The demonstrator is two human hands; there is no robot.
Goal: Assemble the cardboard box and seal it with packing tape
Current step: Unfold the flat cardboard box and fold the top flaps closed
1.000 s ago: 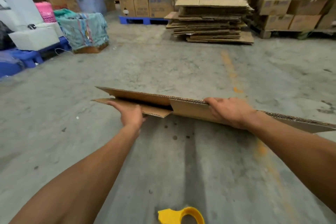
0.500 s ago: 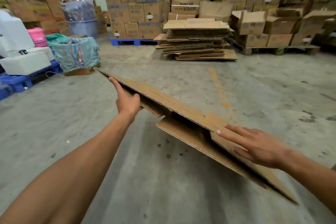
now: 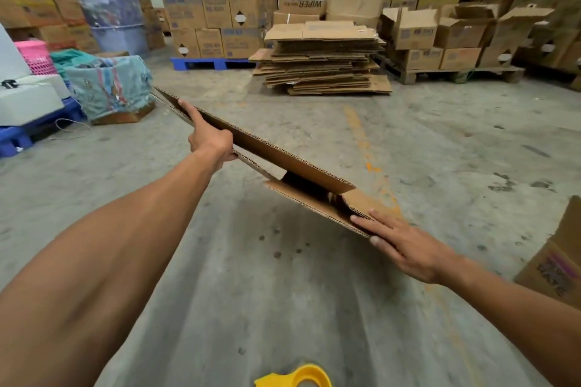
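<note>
At the bottom edge, a yellow tape dispenser (image 3: 295,376) lies on the concrete floor (image 3: 440,151). Above it, mid-frame, a flattened cardboard box (image 3: 283,163) is held in the air, tilted down to the right. The right hand (image 3: 405,245) lies on its lower corner with fingers straight; the left hand (image 3: 209,140) grips its upper edge. Beyond, at upper centre, sits a stack of flat cardboard (image 3: 320,63).

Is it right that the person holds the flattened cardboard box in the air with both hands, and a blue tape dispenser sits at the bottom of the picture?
Not quite. The head view shows the tape dispenser is yellow, not blue. Both hands, left hand and right hand, do hold the flattened cardboard box in the air.
</note>
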